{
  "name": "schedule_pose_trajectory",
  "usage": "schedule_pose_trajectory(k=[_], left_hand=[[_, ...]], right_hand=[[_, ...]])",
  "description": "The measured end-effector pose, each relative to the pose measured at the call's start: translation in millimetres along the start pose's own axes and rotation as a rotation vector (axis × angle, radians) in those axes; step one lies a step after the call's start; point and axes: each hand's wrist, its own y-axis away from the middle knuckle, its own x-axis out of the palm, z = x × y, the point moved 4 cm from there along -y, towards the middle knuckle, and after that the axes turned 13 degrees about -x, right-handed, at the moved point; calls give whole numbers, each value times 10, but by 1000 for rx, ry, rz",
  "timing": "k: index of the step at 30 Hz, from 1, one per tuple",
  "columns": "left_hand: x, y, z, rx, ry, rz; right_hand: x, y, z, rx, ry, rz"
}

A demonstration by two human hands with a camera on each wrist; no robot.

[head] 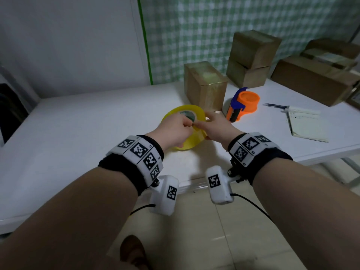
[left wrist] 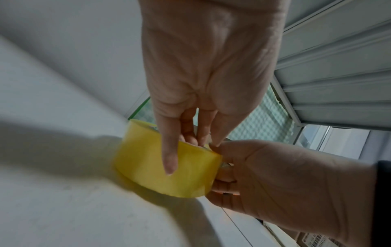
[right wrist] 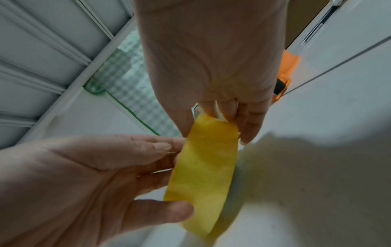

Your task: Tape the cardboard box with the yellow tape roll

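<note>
The yellow tape roll (head: pixel 191 112) is tilted up on edge at the table's middle, held between both hands. My left hand (head: pixel 187 123) grips its near left side; in the left wrist view one finger (left wrist: pixel 169 160) lies straight down the roll's outer face (left wrist: pixel 146 168) while the others curl at its upper rim. My right hand (head: pixel 202 125) grips the right side, thumb and fingers pinching the rim (right wrist: pixel 213 127). The two hands' fingertips meet at the roll's top edge. A taped cardboard box (head: pixel 204 86) stands just behind the roll. I cannot tell whether the roll touches the table.
An orange and blue tape dispenser (head: pixel 243 103) sits right of the box. Two stacked boxes (head: pixel 251 57) and long flat boxes (head: pixel 315 78) fill the back right. A notebook (head: pixel 305 125) and pen (head: pixel 274 105) lie at the right. The white table (head: pixel 87 123) ends near my wrists.
</note>
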Motion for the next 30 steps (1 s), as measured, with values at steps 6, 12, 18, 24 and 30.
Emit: schedule_pose_trajectory(k=[6, 12, 18, 24, 30], left_hand=[[-109, -113, 162, -33, 111, -102], [-245, -183, 335, -127, -30, -173], [-200, -198, 412, -155, -61, -144], [-213, -186, 400, -151, 21, -141], [-226, -127, 404, -201, 57, -44]], right_hand=[[-75, 37, -100, 21, 125, 10], [-34, 95, 0, -86, 406, 169], [32, 53, 34, -129, 554, 158], [45, 67, 111, -169, 610, 115], [9, 155, 207, -108, 618, 243]])
